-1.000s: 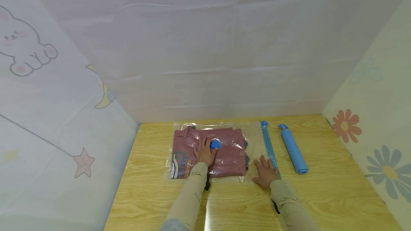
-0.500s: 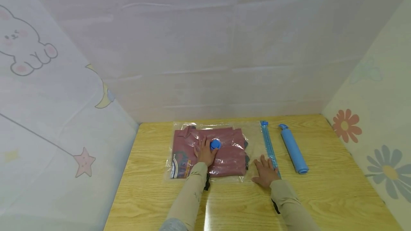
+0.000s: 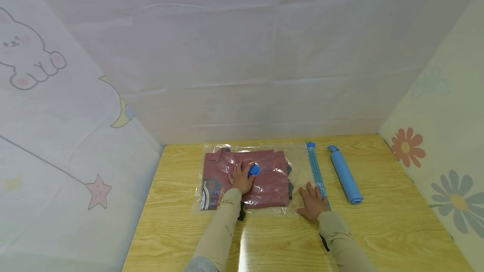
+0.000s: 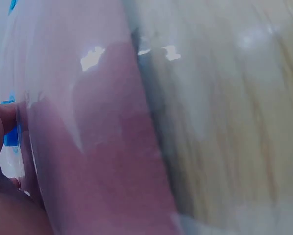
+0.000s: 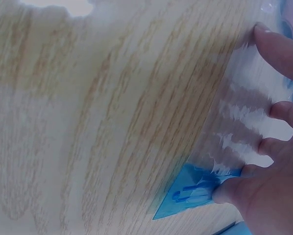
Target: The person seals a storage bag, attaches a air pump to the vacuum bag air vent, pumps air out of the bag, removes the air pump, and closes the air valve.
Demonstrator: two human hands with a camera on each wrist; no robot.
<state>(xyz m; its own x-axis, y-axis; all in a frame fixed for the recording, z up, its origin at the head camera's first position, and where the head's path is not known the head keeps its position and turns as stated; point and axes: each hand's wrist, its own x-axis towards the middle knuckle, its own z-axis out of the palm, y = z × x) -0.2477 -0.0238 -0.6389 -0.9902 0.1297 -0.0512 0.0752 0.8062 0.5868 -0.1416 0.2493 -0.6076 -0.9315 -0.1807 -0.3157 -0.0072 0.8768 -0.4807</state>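
Observation:
A clear vacuum storage bag (image 3: pixel 298 154) lies flat on the table, with a folded dark-pink garment (image 3: pixel 270 192) inside. On its top sits a round blue valve cap (image 3: pixel 254 170). The thumb and forefinger of my left hand (image 3: pixel 242 179) pinch the cap from its left side, while the other fingers rest on the bag. In the left wrist view, only part of that hand shows beside the blue cap (image 4: pixel 11 137). My right hand (image 3: pixel 313 205) rests with spread fingers on the bag's lower right corner, by the blue zip strip (image 3: pixel 316 167); in the right wrist view its little-finger side touches the blue strip end (image 5: pixel 193 191).
A blue hand pump (image 3: pixel 345 177) lies right of the bag, its handle pointing away. The wooden table (image 3: pixel 397 221) meets a pale back wall (image 3: pixel 272 95) and printed side walls. A blue slider (image 3: pixel 311 144) sits at the strip's far end.
My left hand and forearm have shifted slightly left, and the forefinger has come closer to the cap. The right hand, bag and pump have stayed put.

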